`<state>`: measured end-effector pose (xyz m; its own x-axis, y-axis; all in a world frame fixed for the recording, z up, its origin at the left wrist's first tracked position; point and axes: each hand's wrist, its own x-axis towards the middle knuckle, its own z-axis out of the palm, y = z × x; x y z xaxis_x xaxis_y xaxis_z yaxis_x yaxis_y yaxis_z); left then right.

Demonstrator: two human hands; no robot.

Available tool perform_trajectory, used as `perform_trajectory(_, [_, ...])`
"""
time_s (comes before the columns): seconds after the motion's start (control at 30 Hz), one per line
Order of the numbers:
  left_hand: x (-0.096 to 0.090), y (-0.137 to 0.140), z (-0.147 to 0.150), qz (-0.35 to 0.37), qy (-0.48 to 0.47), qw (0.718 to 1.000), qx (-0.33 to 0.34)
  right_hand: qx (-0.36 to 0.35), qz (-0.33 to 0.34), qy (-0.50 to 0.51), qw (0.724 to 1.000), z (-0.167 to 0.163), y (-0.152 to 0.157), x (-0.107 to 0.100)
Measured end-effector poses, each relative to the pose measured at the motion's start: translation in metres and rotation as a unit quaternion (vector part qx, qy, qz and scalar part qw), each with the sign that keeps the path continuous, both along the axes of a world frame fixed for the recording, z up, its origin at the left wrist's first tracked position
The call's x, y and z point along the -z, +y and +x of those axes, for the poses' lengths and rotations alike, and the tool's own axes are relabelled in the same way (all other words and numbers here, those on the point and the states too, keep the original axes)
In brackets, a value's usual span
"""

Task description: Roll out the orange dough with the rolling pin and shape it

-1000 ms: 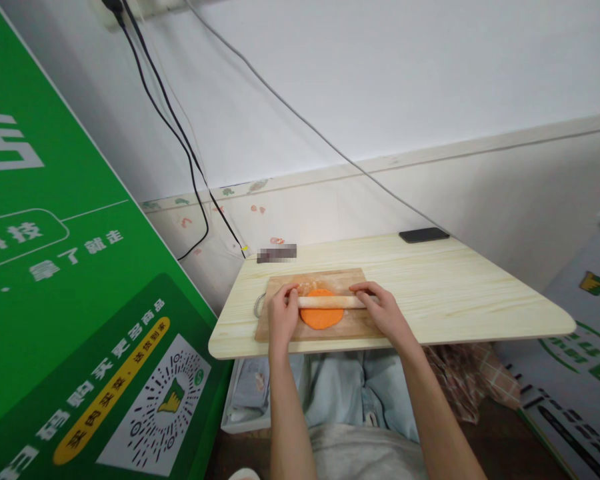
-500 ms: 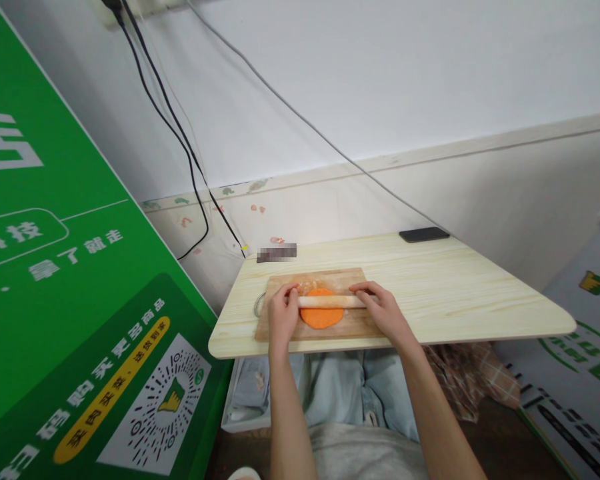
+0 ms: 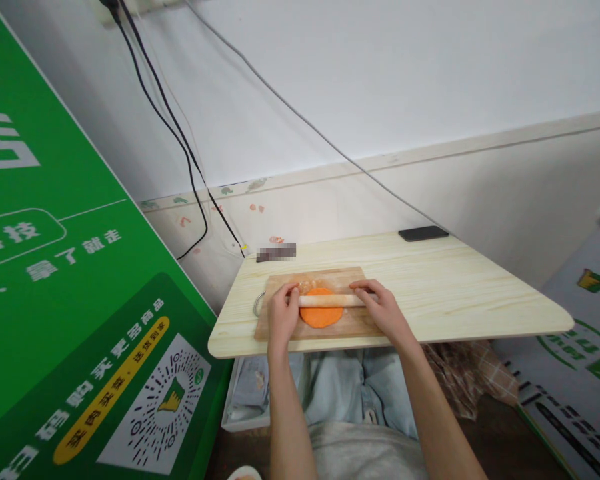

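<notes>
A flat, round sheet of orange dough [image 3: 322, 319] lies on a wooden cutting board [image 3: 275, 333] dusted with flour. Across the dough rests a pale wooden rolling pin [image 3: 325, 301], level from left to right. Its left end is in the closed fingers of my left hand [image 3: 283, 311]. On the other end, my right hand [image 3: 381, 305] grips with thumb and fingertips. Both ends of the pin are partly hidden by my hands. The near part of the dough shows in front of the pin, and a smaller part shows behind it.
The board sits on a pale wood-grain table [image 3: 460, 293]. A black phone [image 3: 423, 233] lies at its back edge, and a blurred dark item [image 3: 277, 252] at the back left. A green printed panel [image 3: 70, 267] stands close on the left. Cables [image 3: 185, 143] hang along the wall.
Hardly anything differs. Both hands hold the rolling pin at nearly the same place on the dough, and the whole view has shifted very slightly.
</notes>
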<state>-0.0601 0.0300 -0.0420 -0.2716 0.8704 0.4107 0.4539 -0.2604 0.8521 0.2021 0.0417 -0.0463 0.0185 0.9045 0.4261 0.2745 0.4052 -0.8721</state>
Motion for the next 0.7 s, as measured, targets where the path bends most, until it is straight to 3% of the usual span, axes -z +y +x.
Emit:
perform_trajectory(0.3, [-0.0014, -0.0026, -0.0030, 0.010, 0.011, 0.999, 0.032, 0.019, 0.004, 0.006, 1.000, 0.0009, 0.0027, 0.0043])
perform_trajectory(0.7, [-0.0011, -0.0023, 0.0010, 0.004, -0.009, 1.000, 0.013, -0.032, 0.015, -0.018, 0.999, 0.0021, -0.0063, -0.0044])
